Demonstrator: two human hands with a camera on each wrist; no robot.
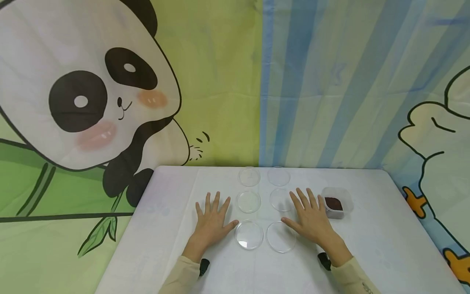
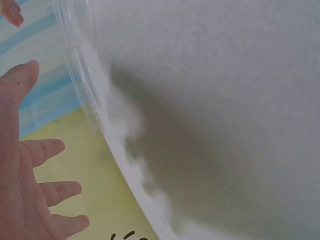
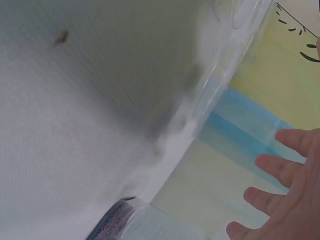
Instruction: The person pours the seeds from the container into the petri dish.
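Observation:
Several clear round dishes, like petri dishes, lie on the white table in two columns and three rows. The nearest pair is a left dish (image 1: 249, 236) and a right dish (image 1: 280, 239). My left hand (image 1: 211, 223), fingers spread, is left of the columns, its thumb tip by the near left dish. My right hand (image 1: 313, 219) is spread on the other side, partly over the middle right dish (image 1: 280, 200). In the wrist views, the left palm (image 2: 20, 185) and right palm (image 3: 300, 195) appear raised above the table, holding nothing.
Just beyond my right hand stands a clear plastic tub (image 1: 345, 198) with dark reddish-brown contents (image 1: 333, 203). A printed panda curtain (image 1: 213, 102) hangs behind the white table (image 1: 176, 204). A small brown speck (image 3: 62, 37) shows on the cloth.

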